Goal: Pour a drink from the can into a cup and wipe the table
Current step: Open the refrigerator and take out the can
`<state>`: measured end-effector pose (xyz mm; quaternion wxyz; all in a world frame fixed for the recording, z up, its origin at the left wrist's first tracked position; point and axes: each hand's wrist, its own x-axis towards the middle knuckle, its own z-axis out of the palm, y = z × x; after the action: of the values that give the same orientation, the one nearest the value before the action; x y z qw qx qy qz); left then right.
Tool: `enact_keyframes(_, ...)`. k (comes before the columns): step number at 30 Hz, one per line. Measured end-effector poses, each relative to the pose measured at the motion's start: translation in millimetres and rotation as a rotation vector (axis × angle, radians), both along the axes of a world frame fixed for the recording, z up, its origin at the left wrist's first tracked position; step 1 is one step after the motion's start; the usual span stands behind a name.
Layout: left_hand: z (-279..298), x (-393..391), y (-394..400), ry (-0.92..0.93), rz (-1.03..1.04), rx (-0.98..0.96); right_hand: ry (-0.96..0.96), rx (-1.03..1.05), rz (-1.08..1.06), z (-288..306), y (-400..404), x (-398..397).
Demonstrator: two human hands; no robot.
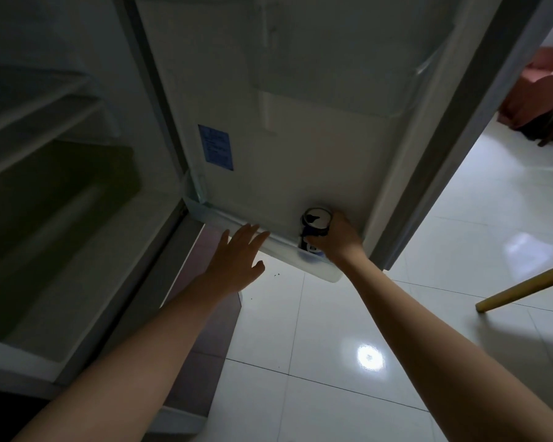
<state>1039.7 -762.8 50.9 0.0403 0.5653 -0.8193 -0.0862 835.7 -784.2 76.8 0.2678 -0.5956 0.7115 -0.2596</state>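
A dark blue drink can point(315, 226) with a silver top stands upright in the bottom shelf point(281, 247) of the open fridge door point(300, 122). My right hand point(336, 239) is wrapped around the can's right side. My left hand point(237, 260) is flat with fingers spread, fingertips resting on the front rim of that door shelf, to the left of the can. No cup or table top is in view.
The dim fridge interior with shelves and a crisper drawer point(45, 234) fills the left. White tiled floor point(348, 362) lies below. A wooden furniture leg point(524, 290) juts in at the right. A reddish sofa point(537, 94) sits beyond the doorway.
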Motion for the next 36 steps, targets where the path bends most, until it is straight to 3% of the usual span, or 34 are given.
enact_keyframes(16, -1.5, 2.5, 1.6, -0.019, -0.015, -0.016, -0.081, -0.098, -0.071, 3.2, 8.3, 5.3)
enact_keyframes(26, 2.6, 1.1, 5.1, -0.044, -0.004, 0.013, -0.200, -0.286, -0.101, 40.4, 32.4, 4.8)
enact_keyframes(36, 3.4, 5.0, 22.9, -0.007, 0.023, 0.085, -0.200, -0.399, -0.060, 53.2, 81.0, 9.8)
